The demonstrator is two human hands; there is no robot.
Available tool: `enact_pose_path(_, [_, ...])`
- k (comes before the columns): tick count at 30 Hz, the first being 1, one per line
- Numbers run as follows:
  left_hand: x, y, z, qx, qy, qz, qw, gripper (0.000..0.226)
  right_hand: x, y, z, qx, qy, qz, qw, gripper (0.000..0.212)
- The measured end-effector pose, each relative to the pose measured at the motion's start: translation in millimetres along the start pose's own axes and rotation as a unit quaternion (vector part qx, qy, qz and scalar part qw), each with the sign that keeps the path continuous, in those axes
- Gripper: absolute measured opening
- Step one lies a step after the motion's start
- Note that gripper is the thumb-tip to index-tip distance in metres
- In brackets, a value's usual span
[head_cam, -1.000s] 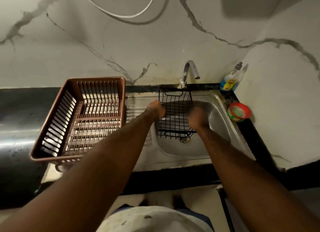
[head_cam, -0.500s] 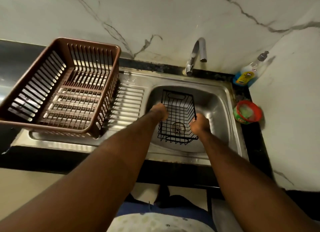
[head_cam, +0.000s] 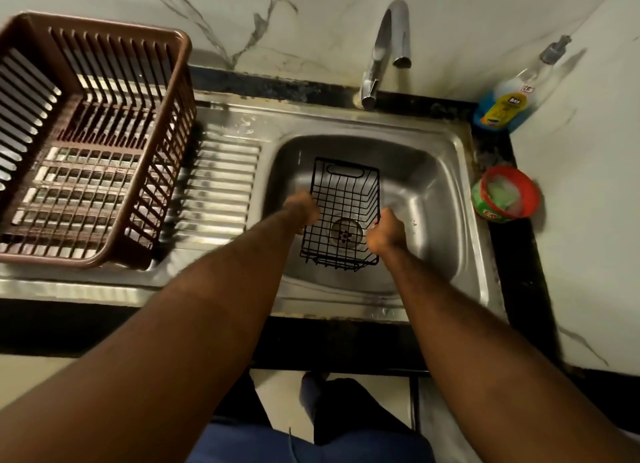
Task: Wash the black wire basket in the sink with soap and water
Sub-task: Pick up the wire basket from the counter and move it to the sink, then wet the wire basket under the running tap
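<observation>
In the head view, the left hand (head_cam: pixel 303 210) and the right hand (head_cam: pixel 384 234) are each gripping a long side of the black wire basket (head_cam: pixel 343 196), holding it upright inside the stainless sink bowl (head_cam: pixel 440 192), over the drain (head_cam: pixel 346 233) and in front of the faucet (head_cam: pixel 384 47).

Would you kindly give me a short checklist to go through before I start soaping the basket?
1. Basket inside the sink, above the drain: ok.
2. Left grip holds the basket's left side: ok.
3. Right grip holds its right side: ok.
4. Water from the tap: none visible, not ok.
5. Soap bottle stands at the sink's back right corner: ok.
6. Red-rimmed tub beside the sink holds something usable for scrubbing: cannot tell.
</observation>
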State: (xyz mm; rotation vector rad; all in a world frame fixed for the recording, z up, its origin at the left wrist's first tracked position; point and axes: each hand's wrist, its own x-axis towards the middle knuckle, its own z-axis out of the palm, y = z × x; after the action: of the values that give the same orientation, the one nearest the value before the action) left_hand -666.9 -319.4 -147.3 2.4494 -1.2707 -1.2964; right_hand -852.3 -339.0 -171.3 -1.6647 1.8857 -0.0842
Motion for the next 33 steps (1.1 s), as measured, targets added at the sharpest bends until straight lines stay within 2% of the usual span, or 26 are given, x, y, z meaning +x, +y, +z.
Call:
enact_pose_path(10, [27, -4, 11, -0.003, -0.012, -0.020, 1.000, 0.030, 17, 5, 13, 0.016, 0.008, 0.008, 1.000, 0.028])
enact_pose_path(12, [31, -3, 11, -0.021, 0.001, -0.020, 1.000, 0.034, 19, 6, 15, 0.026, 0.009, 0.009, 1.000, 0.030])
enact_pose_path(15, [38, -3, 12, 0.010, 0.010, -0.016, 1.000, 0.041, 22, 7, 17, 0.044, 0.002, 0.007, 0.999, 0.037])
enact_pose_path(23, [44, -2, 23, 0.011, 0.009, 0.007, 1.000, 0.041, 22, 10, 22, 0.046, -0.005, 0.016, 0.999, 0.051])
enact_pose_path(29, [40, -9, 23, -0.023, 0.024, -0.027, 0.999, 0.047, 16, 8, 21, 0.042, -0.019, 0.018, 0.999, 0.056])
enact_pose_path(33, [29, -6, 11, -0.057, 0.050, -0.009, 0.997, 0.056, 19, -2, 2, 0.058, -0.007, 0.008, 0.998, 0.050])
